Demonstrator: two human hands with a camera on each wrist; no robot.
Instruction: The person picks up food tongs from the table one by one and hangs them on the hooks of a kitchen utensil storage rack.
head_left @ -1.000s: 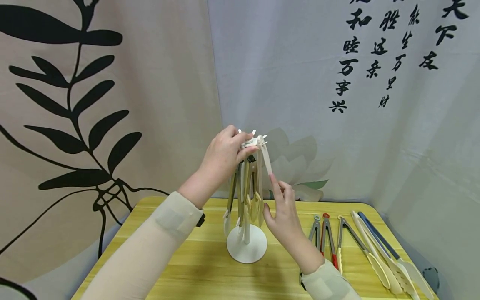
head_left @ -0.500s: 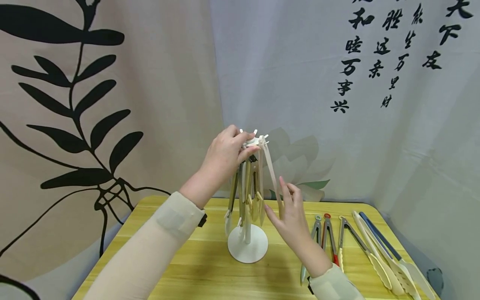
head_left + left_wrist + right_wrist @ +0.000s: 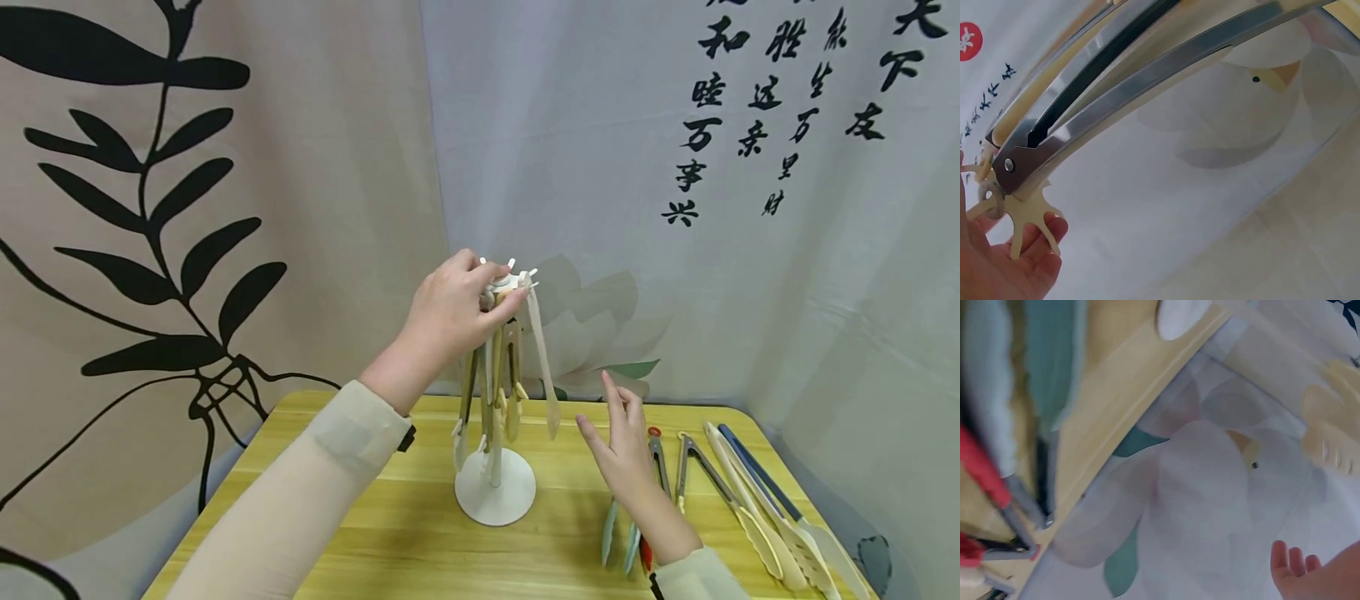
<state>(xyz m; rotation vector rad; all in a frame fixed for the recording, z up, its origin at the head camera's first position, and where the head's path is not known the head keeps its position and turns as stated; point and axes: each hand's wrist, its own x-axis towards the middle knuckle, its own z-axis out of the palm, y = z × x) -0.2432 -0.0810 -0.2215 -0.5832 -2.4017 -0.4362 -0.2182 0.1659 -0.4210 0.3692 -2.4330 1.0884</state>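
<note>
My left hand (image 3: 450, 304) grips the hooked top of a white utensil stand (image 3: 495, 496) that stands on the table. In the left wrist view, fingers (image 3: 1041, 250) curl around the star-shaped hook piece (image 3: 1027, 211), and metal-armed tongs (image 3: 1085, 119) hang from it. More tongs and cream-coloured utensils (image 3: 513, 375) hang around the post, partly hidden by this hand. On the stand's right side a long white utensil (image 3: 542, 358) with a rounded flat end hangs slightly tilted. My right hand (image 3: 626, 450) is apart from it, fingers extended, holding nothing.
Behind and under my right arm lie green-tipped tongs (image 3: 609, 533) and red tongs (image 3: 656, 454). Farther right are cream-tipped tongs (image 3: 720, 479), pale long-handled utensils (image 3: 772, 521) and a blue-handled turner (image 3: 772, 483). A printed curtain (image 3: 337, 167) hangs behind the table (image 3: 420, 550).
My right hand has let go of the white utensil and drawn away to the right. That utensil has swung a little. My left hand stays on the stand's top, which has turned slightly.
</note>
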